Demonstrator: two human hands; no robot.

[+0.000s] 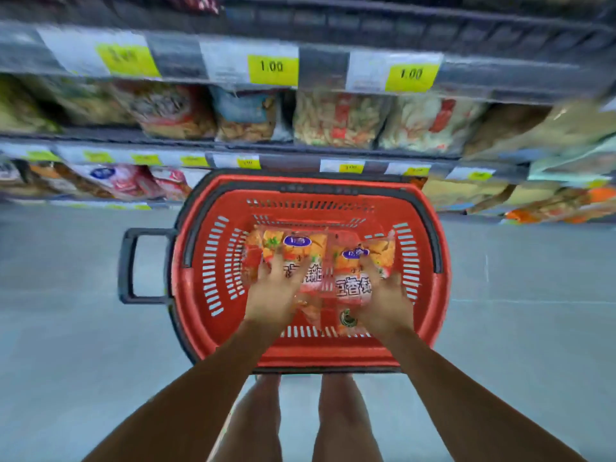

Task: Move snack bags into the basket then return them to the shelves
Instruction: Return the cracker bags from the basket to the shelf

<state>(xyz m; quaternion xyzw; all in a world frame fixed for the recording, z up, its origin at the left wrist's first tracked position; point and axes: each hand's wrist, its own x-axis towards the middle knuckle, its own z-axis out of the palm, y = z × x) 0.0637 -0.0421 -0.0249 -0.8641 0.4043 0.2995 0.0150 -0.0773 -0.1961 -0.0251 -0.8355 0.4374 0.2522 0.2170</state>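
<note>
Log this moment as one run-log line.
left hand spread on left snack bag | right hand spread on right snack bag | both bags inside red basket | on floor by shelves

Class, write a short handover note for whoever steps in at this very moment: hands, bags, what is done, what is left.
Left hand: fingers spread on the left snack bag, no clear grip.
Right hand: likewise on the right snack bag.
Both bags lie side by side in the red basket, which stands on the floor before the shelves.
Done: two bags are in the basket.
Left: put the bags back on the shelves.
</note>
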